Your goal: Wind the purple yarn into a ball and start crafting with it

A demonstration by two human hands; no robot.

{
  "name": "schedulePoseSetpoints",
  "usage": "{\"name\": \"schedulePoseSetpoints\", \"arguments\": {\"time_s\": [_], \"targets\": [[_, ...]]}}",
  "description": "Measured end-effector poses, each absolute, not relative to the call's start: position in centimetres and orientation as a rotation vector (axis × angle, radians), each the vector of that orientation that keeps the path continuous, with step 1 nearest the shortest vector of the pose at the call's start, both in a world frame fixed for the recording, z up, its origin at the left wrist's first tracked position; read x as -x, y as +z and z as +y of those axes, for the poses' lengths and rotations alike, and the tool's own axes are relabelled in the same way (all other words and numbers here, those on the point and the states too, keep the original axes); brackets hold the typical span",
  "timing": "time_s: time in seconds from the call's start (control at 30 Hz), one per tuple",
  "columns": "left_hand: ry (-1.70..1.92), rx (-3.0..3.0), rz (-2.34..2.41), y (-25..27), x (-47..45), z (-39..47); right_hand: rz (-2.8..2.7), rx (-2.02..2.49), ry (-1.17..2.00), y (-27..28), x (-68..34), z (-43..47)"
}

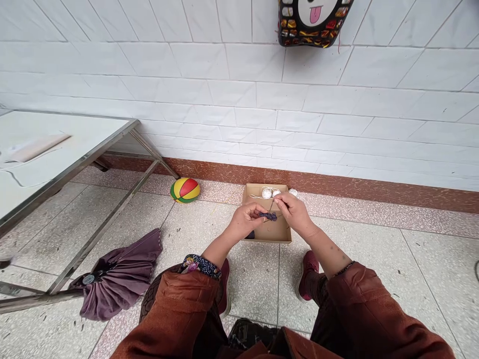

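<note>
My left hand (245, 219) pinches a small piece of dark purple-blue knotted yarn work (270, 216) above an open cardboard box. To its right, my right hand (293, 212) is closed, thumb and finger pinching a thin dark strand (271, 204) that runs down to the yarn piece. Whether that strand is yarn or a slim hook I cannot tell. Under both hands, the cardboard box (267, 242) sits on the floor. White balls of yarn (267, 193) lie at its far side, and a dark item (250, 234) shows in its near left corner, partly hidden.
A metal-framed table (93, 127) stands at left, with a folded purple umbrella (119, 284) on the floor by its leg. A striped ball (185, 190) rests near the wall. A black basket (314, 30) hangs on the tiled wall. My red shoes (309, 274) flank the box.
</note>
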State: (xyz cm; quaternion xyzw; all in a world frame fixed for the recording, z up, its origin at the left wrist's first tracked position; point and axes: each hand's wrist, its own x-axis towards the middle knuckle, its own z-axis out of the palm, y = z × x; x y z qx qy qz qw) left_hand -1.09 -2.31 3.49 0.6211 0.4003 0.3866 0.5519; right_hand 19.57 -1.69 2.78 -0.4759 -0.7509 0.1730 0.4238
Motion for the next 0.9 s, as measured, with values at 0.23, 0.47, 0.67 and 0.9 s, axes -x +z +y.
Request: {"name": "schedulePoseSetpoints", "arguments": {"time_s": [0.23, 0.47, 0.67, 0.9], "targets": [[1.049, -1.149, 0.826, 3.3, 1.0, -2.1, -2.058, 1.316, 0.547, 0.1, -17.9, -2.0], [1.238, -1.351, 1.199, 1.8, 1.3, -0.5, -2.208, 1.028, 0.647, 1.4, -16.3, -3.8], [1.094, -1.637, 1.176, 2.3, 1.4, -1.2, -1.921, 1.041, 0.662, 3.5, -18.1, -2.9], [0.932, -1.226, 0.88, 3.1, 1.1, -2.5, -1.778, 1.309, 0.672, 2.4, -18.6, -1.7]]}}
